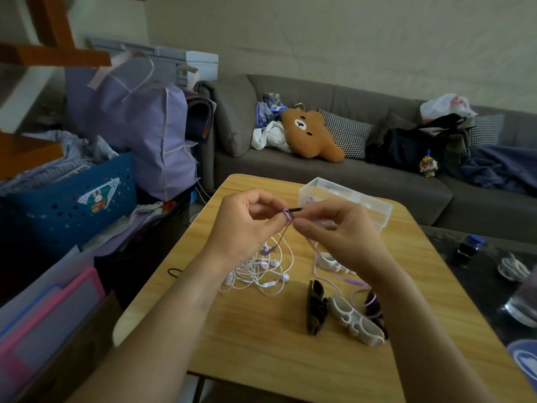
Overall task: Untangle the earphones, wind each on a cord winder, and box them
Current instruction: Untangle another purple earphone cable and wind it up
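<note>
Hands: left hand, right hand pinch purple cord | winders: four | box: one

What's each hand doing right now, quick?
Left hand: fingers pinch the purple earphone cord at a loop.
Right hand: fingers pinch the same cord beside its dark plug.

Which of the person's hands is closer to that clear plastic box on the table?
Right. The right hand is just in front of the clear box, overlapping its near wall in the picture. The left hand is farther off to the box's left.
</note>
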